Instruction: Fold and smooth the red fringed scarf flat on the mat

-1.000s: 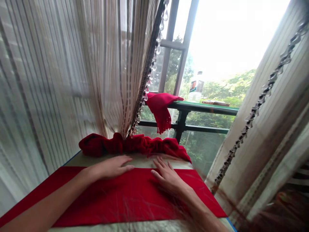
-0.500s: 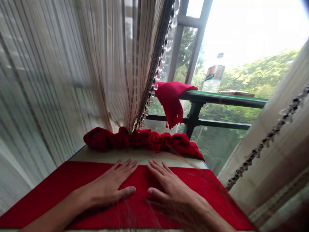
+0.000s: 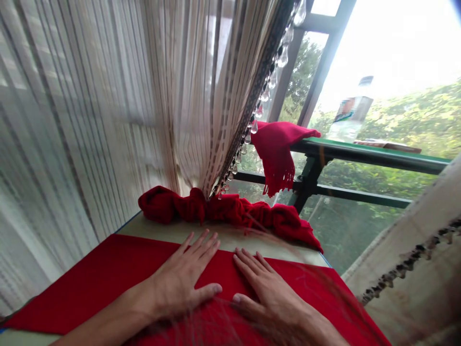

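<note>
A red cloth [image 3: 108,269] is spread flat across the near part of a pale worktop [image 3: 230,236], and both hands are laid on it side by side near its far edge. The left hand [image 3: 183,283] is pressed palm down, with its fingers [image 3: 204,246] stretched out straight and slightly fanned; their tips are seen at the cloth's far edge, and the thumb is pointed towards the right hand. The right hand [image 3: 268,293] is also laid flat, its fingers [image 3: 252,262] extended and released, with the thumb turned towards the left hand. Nothing is gripped by either hand; the cloth is only pressed under the palms. The two thumbs are held close together, but contact cannot be made out.

Beyond a bare strip of worktop, a second red cloth, the heap [image 3: 234,214], is bunched along the far edge. A striped sheer curtain [image 3: 144,105] is hung above it, and its lower end is met by the heap. The curtain's edge is trimmed with clear beads [image 3: 264,96]. Behind, a fringed red scarf [image 3: 275,149] is draped over a green rail [image 3: 370,154], on which a bottle [image 3: 351,113] is stood. Another curtain [image 3: 414,250] is seen at the right.
</note>
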A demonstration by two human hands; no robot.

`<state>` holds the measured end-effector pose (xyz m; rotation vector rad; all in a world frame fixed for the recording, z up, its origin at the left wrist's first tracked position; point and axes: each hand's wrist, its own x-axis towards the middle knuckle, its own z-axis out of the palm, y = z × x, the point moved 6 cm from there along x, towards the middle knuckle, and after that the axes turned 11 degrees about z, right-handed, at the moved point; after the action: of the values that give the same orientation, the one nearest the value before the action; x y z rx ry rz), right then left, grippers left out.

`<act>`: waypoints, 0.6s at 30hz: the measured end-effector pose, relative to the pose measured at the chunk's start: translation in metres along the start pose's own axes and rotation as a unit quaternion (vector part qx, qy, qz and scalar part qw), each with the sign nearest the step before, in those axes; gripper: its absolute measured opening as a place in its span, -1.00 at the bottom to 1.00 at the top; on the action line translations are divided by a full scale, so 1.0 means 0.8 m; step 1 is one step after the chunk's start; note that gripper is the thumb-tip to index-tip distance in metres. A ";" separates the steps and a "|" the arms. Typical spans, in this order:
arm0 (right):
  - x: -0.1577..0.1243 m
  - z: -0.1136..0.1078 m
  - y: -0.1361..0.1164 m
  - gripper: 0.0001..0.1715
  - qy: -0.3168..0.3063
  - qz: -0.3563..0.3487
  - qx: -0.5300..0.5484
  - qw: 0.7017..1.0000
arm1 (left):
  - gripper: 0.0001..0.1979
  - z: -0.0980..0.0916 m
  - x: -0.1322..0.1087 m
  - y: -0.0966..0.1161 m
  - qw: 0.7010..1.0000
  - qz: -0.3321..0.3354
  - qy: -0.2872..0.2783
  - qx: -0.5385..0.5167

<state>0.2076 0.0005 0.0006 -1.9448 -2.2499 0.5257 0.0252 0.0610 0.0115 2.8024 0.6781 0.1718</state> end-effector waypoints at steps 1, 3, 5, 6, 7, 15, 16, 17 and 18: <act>0.001 0.000 0.000 0.01 -0.001 -0.001 -0.002 1.000 | -0.14 0.002 0.001 0.003 1.000 0.002 -0.004 -0.006; 0.003 0.001 0.001 0.02 -0.002 -0.005 -0.002 1.000 | -0.15 0.009 0.002 0.005 0.999 -0.010 -0.034 -0.015; 0.003 0.001 0.003 0.03 -0.001 -0.008 0.003 1.000 | -0.15 0.014 0.002 0.003 0.998 -0.027 -0.062 -0.018; 0.003 0.001 0.004 0.04 0.001 -0.009 0.006 1.000 | -0.14 0.014 0.002 0.002 0.997 -0.031 -0.067 -0.020; 0.003 0.001 0.006 0.03 0.004 -0.009 0.011 1.000 | -0.14 0.014 0.002 0.001 0.997 -0.032 -0.067 -0.022; 0.005 -0.006 -0.001 -0.06 0.085 -0.032 0.016 0.996 | -0.18 0.006 0.006 -0.012 0.992 -0.103 -0.057 0.035; 0.006 -0.006 -0.003 -0.06 0.100 -0.040 0.019 0.994 | -0.18 0.007 0.006 -0.013 0.991 -0.110 -0.057 0.043; 0.007 -0.003 -0.004 -0.05 0.106 -0.048 0.024 0.993 | -0.17 0.008 0.006 -0.015 0.991 -0.112 -0.059 0.046; 0.008 0.001 -0.004 -0.03 0.103 -0.053 0.030 0.993 | -0.16 0.009 0.006 -0.017 0.991 -0.111 -0.060 0.047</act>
<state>0.2033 0.0066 0.0002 -1.7503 -2.1684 0.3580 0.0252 0.0732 0.0009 2.7702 0.9836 -0.0727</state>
